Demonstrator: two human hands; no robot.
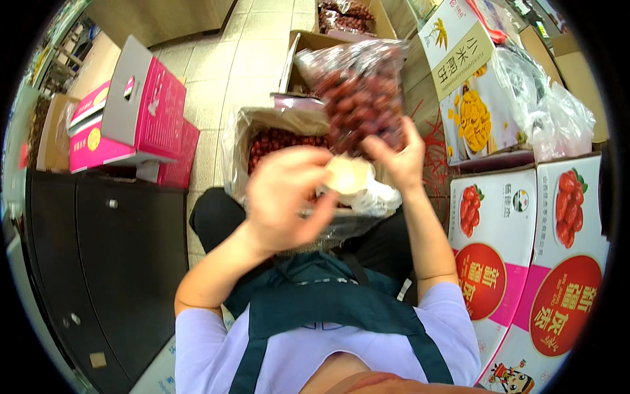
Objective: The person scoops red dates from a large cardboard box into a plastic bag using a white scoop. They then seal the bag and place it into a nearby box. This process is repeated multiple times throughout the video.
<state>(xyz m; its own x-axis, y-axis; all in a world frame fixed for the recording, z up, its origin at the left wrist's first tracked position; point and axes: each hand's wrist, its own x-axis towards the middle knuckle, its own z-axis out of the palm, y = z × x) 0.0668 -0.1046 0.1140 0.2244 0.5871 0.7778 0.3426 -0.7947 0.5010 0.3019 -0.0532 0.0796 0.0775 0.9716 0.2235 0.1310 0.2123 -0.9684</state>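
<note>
My right hand (pixel 401 157) grips the lower end of a clear plastic bag of dried red dates (pixel 362 101), which is tilted up over the far side of an open carton. My left hand (pixel 290 197) is blurred above that carton, thumb and fingers curved. Its fingertips are at the left edge of a pale round object (pixel 349 175), perhaps a roll; whether they touch it is unclear. Crumpled white plastic (pixel 379 198) lies beside the round object. Loose red dates (pixel 288 143) fill part of the plastic-lined carton (pixel 246 118) between my knees.
Behind stands another open carton (pixel 294 61), then a box with bagged dates (pixel 344 19). Pink boxes (pixel 165 113) sit left, near a black cabinet (pixel 128 256). Printed date cartons (pixel 492 212) line the right, below a white box (pixel 467 98) and clear plastic bags (pixel 561 115).
</note>
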